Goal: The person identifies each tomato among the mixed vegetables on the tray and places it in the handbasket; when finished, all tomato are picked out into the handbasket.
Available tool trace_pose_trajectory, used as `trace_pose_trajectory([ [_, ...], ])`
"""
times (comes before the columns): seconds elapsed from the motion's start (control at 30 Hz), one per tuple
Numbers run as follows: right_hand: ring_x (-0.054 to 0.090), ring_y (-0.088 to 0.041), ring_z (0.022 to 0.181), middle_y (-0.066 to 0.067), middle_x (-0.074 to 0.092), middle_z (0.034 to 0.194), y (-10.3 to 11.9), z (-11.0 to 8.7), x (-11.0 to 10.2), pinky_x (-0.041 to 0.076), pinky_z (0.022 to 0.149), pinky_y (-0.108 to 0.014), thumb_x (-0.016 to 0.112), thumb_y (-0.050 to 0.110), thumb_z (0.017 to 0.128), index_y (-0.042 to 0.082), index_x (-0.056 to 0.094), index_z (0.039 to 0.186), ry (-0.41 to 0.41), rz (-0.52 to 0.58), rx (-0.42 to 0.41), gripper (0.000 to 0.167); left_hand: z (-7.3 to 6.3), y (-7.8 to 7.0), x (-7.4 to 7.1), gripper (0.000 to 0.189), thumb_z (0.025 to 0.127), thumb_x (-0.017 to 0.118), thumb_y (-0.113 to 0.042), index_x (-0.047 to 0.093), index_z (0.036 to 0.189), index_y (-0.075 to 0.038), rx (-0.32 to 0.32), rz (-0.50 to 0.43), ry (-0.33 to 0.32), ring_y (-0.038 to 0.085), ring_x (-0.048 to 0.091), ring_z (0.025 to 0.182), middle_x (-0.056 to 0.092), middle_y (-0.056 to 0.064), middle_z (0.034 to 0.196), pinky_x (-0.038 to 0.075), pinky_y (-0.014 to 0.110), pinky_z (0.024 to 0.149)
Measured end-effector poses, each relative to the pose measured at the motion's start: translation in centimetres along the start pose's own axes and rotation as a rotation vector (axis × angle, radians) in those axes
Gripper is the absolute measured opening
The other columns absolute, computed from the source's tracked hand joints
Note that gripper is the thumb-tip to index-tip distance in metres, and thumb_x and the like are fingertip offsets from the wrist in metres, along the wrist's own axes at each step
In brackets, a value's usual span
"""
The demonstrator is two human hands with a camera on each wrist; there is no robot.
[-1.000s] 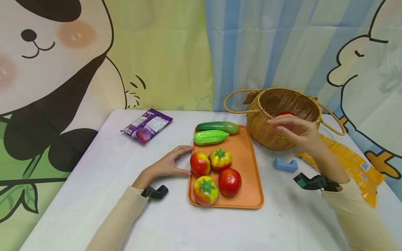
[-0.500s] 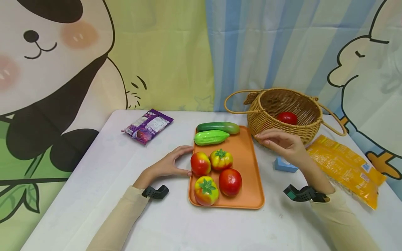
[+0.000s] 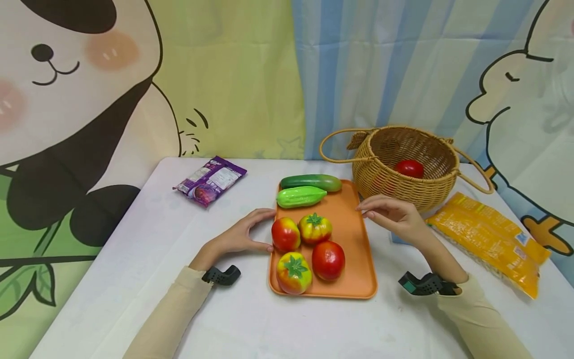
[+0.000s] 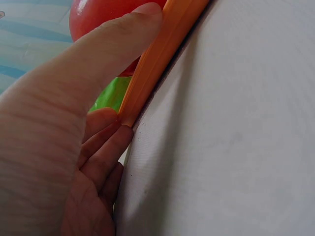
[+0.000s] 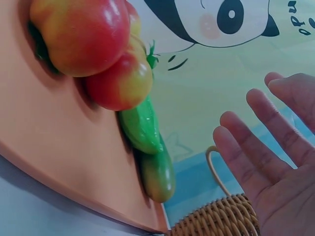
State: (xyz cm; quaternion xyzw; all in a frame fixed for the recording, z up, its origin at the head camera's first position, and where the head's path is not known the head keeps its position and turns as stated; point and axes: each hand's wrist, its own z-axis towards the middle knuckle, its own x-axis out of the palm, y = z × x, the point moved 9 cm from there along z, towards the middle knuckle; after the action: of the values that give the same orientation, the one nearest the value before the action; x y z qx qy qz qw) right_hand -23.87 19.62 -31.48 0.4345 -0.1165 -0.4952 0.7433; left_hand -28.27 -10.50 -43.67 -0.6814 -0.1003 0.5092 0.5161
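An orange tray (image 3: 352, 249) carries a dark green cucumber-like vegetable (image 3: 311, 182), a bright green ridged gourd (image 3: 301, 196) and several toy tomatoes: one plain red (image 3: 329, 260), one red-yellow (image 3: 285, 234), and two with green leafy tops, a yellow one (image 3: 315, 228) and a mottled one (image 3: 293, 272). My left hand (image 3: 235, 237) rests at the tray's left rim, thumb and fingertips spread along it; the left wrist view shows the thumb (image 4: 123, 37) against the orange side. Holding nothing, my right hand (image 3: 396, 218) hovers at the right rim, its fingers (image 5: 256, 142) extended.
A wicker basket (image 3: 399, 192) with a red round item (image 3: 409, 168) inside stands behind my right hand. Right of it lies a yellow packet (image 3: 493, 239). A blue block (image 3: 396, 239) is partly hidden by my right hand. A purple packet (image 3: 212, 180) lies back left.
My empty right hand has moved from in front of the basket opening down and left to the tray's right edge, uncovering the red item inside. My left hand has stayed put.
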Motion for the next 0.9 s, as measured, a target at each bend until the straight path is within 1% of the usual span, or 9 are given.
trace_pose_trajectory([
  [0.17, 0.063, -0.022, 0.105, -0.022, 0.064, 0.111, -0.9, -0.1, 1.0, 0.055, 0.088, -0.029, 0.057, -0.016, 0.09, -0.019, 0.059, 0.11, 0.037, -0.019, 0.054, 0.021, 0.0, 0.0, 0.0, 0.088, 0.074, 0.087, -0.033, 0.041, 0.149, -0.02, -0.007, 0.004, -0.001, 0.024, 0.029, 0.143, 0.036, 0.002, 0.153, 0.021, 0.05, 0.118],
  [0.3, 0.062, -0.023, 0.106, -0.02, 0.064, 0.112, -1.8, -0.4, 2.0, 0.055, 0.088, -0.029, 0.056, -0.018, 0.088, -0.015, 0.061, 0.11, 0.076, -0.058, 0.116, 0.022, 0.0, 0.0, 0.0, 0.088, 0.074, 0.087, -0.033, 0.041, 0.149, -0.02, -0.012, 0.002, 0.001, 0.023, 0.029, 0.144, 0.035, 0.002, 0.153, 0.021, 0.049, 0.119],
  [0.43, 0.061, -0.019, 0.107, -0.019, 0.064, 0.112, -2.7, -0.7, 2.8, 0.055, 0.089, -0.025, 0.057, -0.017, 0.088, -0.01, 0.063, 0.111, 0.105, -0.102, 0.171, 0.025, 0.0, 0.0, 0.0, 0.089, 0.074, 0.086, -0.033, 0.041, 0.149, -0.02, -0.015, -0.001, 0.004, 0.023, 0.028, 0.144, 0.035, 0.002, 0.153, 0.021, 0.049, 0.119],
  [0.53, 0.06, -0.017, 0.108, -0.018, 0.064, 0.113, -3.3, -0.9, 3.3, 0.055, 0.088, -0.026, 0.058, -0.015, 0.089, -0.006, 0.064, 0.112, 0.126, -0.122, 0.206, 0.025, 0.0, 0.0, 0.0, 0.089, 0.074, 0.087, -0.032, 0.041, 0.149, -0.02, -0.013, -0.003, 0.002, 0.024, 0.029, 0.144, 0.035, 0.002, 0.153, 0.021, 0.049, 0.119],
  [0.63, 0.06, -0.017, 0.109, -0.017, 0.064, 0.114, -3.6, -1.1, 3.9, 0.056, 0.086, -0.027, 0.059, -0.013, 0.089, -0.005, 0.065, 0.112, 0.148, -0.123, 0.222, 0.025, -0.1, 0.0, 0.0, 0.089, 0.074, 0.087, -0.032, 0.041, 0.149, -0.02, -0.012, -0.003, 0.001, 0.023, 0.028, 0.144, 0.036, 0.002, 0.153, 0.021, 0.049, 0.119],
  [0.73, 0.06, -0.017, 0.11, -0.019, 0.063, 0.115, -3.8, -1.3, 4.5, 0.056, 0.086, -0.029, 0.059, -0.012, 0.09, -0.006, 0.064, 0.114, 0.175, -0.113, 0.224, 0.025, -0.1, 0.0, 0.0, 0.089, 0.074, 0.087, -0.032, 0.041, 0.149, -0.02, -0.012, -0.004, 0.0, 0.023, 0.028, 0.144, 0.036, 0.001, 0.153, 0.021, 0.049, 0.119],
  [0.8, 0.06, -0.017, 0.111, -0.02, 0.062, 0.117, -4.0, -1.3, 5.0, 0.056, 0.086, -0.029, 0.058, -0.01, 0.092, -0.006, 0.063, 0.116, 0.197, -0.095, 0.24, 0.025, 0.0, 0.1, 0.1, 0.088, 0.074, 0.087, -0.032, 0.041, 0.149, -0.021, -0.011, -0.002, 0.001, 0.023, 0.028, 0.144, 0.036, 0.001, 0.153, 0.021, 0.049, 0.119],
  [0.9, 0.059, -0.021, 0.113, -0.018, 0.062, 0.119, -4.4, -1.5, 5.6, 0.054, 0.092, -0.031, 0.059, -0.006, 0.093, -0.004, 0.063, 0.118, 0.226, -0.073, 0.29, 0.025, 0.0, 0.1, 0.0, 0.089, 0.074, 0.087, -0.033, 0.041, 0.149, -0.021, -0.008, 0.001, 0.001, 0.023, 0.029, 0.144, 0.036, 0.001, 0.153, 0.021, 0.049, 0.119],
])
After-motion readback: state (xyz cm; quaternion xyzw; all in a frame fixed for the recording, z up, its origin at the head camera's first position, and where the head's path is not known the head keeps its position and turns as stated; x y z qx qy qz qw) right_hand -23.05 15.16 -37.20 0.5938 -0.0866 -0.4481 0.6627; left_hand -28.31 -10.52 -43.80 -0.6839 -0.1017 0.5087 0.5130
